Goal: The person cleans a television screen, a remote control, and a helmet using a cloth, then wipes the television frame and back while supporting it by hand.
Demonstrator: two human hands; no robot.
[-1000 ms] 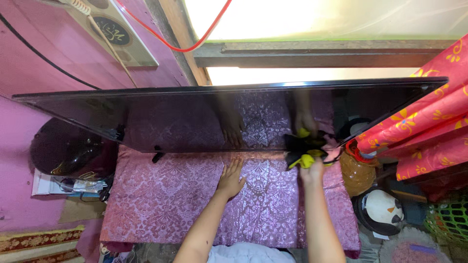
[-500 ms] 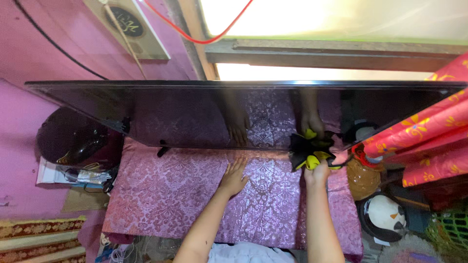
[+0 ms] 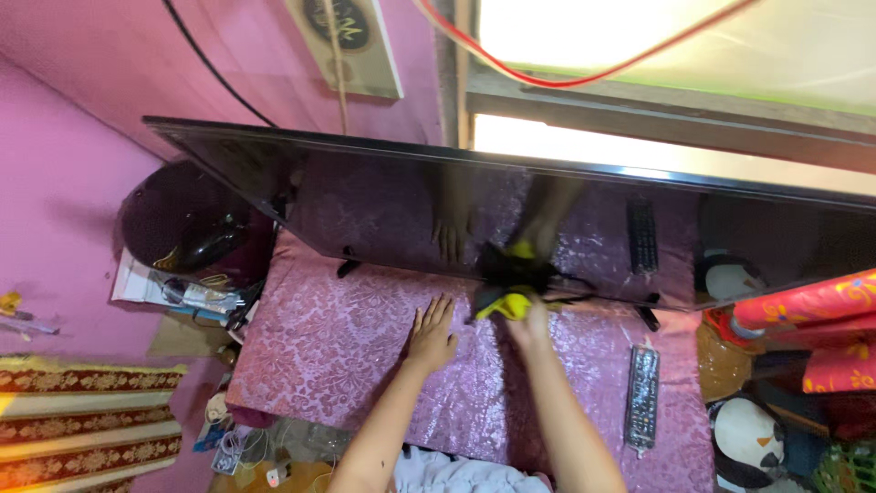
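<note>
Head view: right hand (image 3: pixel 529 321) clenched on yellow-black cloth (image 3: pixel 505 294), pressed at lower edge of flat screen (image 3: pixel 411 215). Screen upright on pink patterned surface (image 3: pixel 347 356), long axis left-right, directly ahead of fingers. Left hand (image 3: pixel 431 333) flat, fingers spread, empty, just beside. Remote (image 3: pixel 642 394) well right, nearer right hand.

A home living room – flat television (image 3: pixel 547 219), remote control (image 3: pixel 642 397), patterned curtain (image 3: pixel 812 315), pink walls (image 3: pixel 64 183)
</note>
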